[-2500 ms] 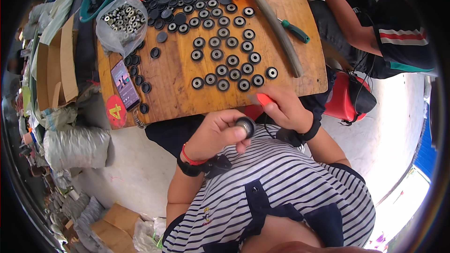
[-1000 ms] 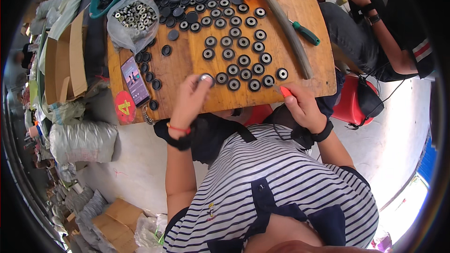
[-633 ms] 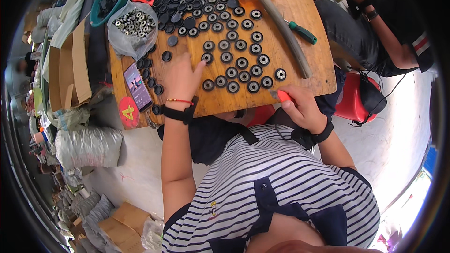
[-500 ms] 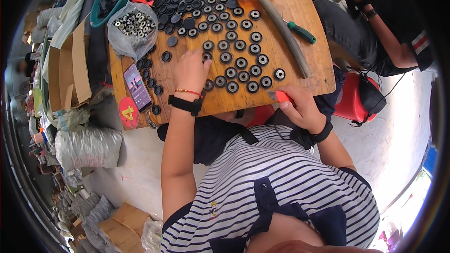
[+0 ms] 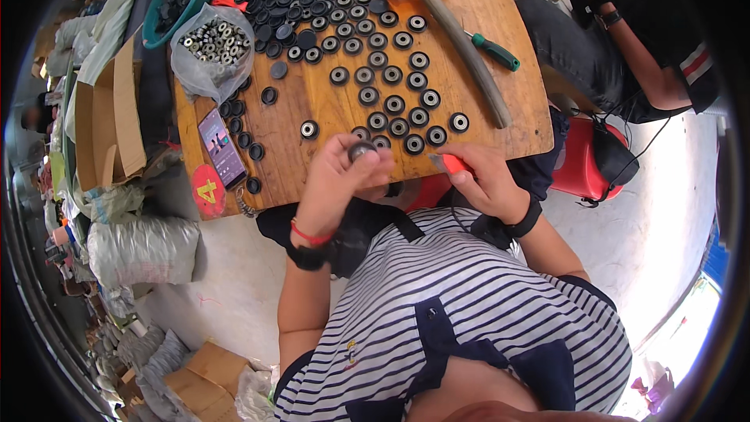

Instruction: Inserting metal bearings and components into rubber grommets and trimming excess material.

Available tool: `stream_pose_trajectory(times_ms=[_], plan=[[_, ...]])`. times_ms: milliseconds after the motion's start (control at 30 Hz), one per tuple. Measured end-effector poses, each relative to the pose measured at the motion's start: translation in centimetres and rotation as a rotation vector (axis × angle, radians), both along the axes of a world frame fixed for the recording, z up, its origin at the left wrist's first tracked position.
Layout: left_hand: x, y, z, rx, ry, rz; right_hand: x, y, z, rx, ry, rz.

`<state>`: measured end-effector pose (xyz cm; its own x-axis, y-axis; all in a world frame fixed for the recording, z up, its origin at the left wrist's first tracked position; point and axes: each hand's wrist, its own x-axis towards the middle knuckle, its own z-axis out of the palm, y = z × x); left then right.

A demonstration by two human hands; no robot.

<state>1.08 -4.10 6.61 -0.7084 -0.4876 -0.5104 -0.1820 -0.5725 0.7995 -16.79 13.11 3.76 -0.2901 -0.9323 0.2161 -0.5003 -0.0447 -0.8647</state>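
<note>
My left hand [image 5: 337,180] is raised over the near edge of the wooden table [image 5: 281,164], its fingers closed around a small black wheel [image 5: 361,150] with a metallic middle. To the right, my right hand [image 5: 486,181] grips a small knife [image 5: 456,164] with a red-orange handle, its short blade pointing left toward the held wheel. Blade and wheel are apart. Just beyond my hands, several black wheels with bearings [image 5: 414,144] lie flat in loose rows. One such wheel [image 5: 309,130] sits by itself beyond my left hand.
A mallet [image 5: 469,55] with an amber head and a green-handled screwdriver [image 5: 497,53] lie at the right. Along the left are a bag of bearings [image 5: 187,70], a phone [image 5: 222,148] and a teal basket [image 5: 150,31]. Black caps [image 5: 266,16] are heaped behind. Another person [image 5: 625,47] sits at the right.
My left hand has come back from among the wheels toward my right hand, lifting a wheel. A single wheel now shows where that hand was. My right hand still holds the knife.
</note>
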Motion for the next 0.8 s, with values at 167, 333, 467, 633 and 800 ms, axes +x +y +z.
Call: stream_pose_trajectory(times_ms=[167,333,467,633,800], plan=[[1.4,2.6,-0.5,0.223,0.086,-0.16,0.7,-0.9,0.1,-0.017,0.031,0.045],[0.4,4.1,0.4,0.206,0.099,-0.024,1.2,-1.6,1.1,-0.046,0.18,0.152],[0.2,4.1,1.2,0.148,0.068,-0.053,1.6,-1.6,0.9,-0.106,0.203,0.151],[0.4,4.4,1.7,0.147,0.048,-0.062,1.7,-1.5,1.1,-0.079,0.222,0.146],[0.7,4.2,2.3,0.14,0.018,-0.169,1.5,-1.5,0.0,0.043,0.098,-0.025]])
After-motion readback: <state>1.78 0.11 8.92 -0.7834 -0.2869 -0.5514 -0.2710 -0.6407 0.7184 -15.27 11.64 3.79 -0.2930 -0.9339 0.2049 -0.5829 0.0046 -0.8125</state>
